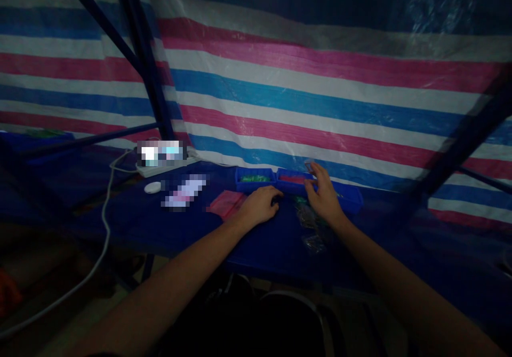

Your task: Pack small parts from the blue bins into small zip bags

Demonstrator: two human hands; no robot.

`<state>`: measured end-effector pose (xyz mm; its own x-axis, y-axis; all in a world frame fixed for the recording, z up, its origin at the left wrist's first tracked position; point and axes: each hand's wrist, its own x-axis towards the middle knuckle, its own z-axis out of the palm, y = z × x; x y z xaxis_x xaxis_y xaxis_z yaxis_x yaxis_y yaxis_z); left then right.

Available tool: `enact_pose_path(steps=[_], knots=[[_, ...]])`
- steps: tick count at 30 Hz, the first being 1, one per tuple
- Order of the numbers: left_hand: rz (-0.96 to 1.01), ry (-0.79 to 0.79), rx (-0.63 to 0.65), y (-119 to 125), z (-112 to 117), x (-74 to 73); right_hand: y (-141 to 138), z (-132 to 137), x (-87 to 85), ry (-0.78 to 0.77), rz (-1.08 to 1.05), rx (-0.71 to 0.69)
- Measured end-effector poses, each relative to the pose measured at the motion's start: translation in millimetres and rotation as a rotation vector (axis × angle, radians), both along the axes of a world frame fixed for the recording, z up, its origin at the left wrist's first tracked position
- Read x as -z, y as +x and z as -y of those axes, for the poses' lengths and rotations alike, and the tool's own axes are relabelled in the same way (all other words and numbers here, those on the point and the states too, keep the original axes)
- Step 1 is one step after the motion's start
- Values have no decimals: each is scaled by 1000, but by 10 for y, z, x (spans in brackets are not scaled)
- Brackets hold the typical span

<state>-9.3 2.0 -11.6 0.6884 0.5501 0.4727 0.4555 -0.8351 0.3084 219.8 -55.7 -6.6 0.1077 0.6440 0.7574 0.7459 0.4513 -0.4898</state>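
My left hand (pixel 262 205) rests on the blue table with its fingers curled in. Whatever they may hold is hidden. Beside its wrist lies a pink plastic bag (pixel 227 204). My right hand (pixel 323 194) is raised over the blue bins, with a small clear piece (pixel 309 163) at its fingertips, too dim to name exactly. One blue bin (pixel 256 187) holds green packets; the bin (pixel 294 188) to its right holds red ones. A third bin (pixel 352 198) is partly behind my right hand. Below that hand lie small clear packets (pixel 314 243) with dark contents.
At the left are a white power strip (pixel 160 169), a round white object (pixel 152 187) and a blurred-out phone-like object (pixel 186 191). A white cable (pixel 106 224) hangs over the table's left side. Blue frame posts (pixel 154 90) and a striped sheet (pixel 280 90) stand behind.
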Motion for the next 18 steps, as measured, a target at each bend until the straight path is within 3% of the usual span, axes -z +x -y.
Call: enact_pose_path(steps=[8,18], knots=[[23,-11,74,11,16,-73,52,-15,28,-44,31,35],[-22,2,-33,-29,31,-15,168,143,-204,145,73,245]])
